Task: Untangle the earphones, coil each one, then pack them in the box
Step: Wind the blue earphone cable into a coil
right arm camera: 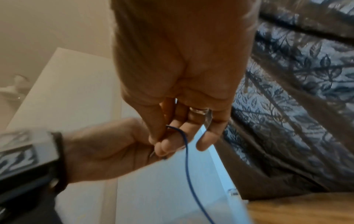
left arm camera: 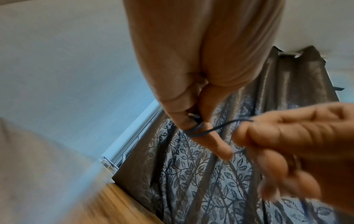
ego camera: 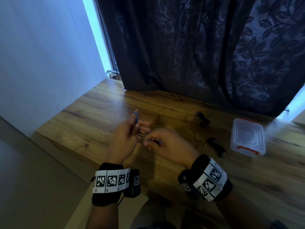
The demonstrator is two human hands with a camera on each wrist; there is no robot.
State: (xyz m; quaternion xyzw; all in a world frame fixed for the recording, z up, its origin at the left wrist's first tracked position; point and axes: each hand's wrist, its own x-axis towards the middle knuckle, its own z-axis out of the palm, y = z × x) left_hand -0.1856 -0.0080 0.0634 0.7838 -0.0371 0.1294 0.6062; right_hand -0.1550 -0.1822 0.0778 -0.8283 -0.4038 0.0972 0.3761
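Right now the left hand [ego camera: 123, 138] holds up 2 fingers [left arm camera: 212, 136] with the blue earphone wire [left arm camera: 193, 132] looped round them. Its thumb seems to pinch the wire's end. The right hand [ego camera: 166, 144] pinches the loose part of the same wire [right arm camera: 186, 159] and feeds it over. To coil it well, I think it should keep the wire a little tight and lay each loop next to the last, not crossed. 2 black earphones [ego camera: 202, 119] and [ego camera: 217, 146] lie on the wooden table [ego camera: 99, 116], near the shut clear box [ego camera: 247, 138].
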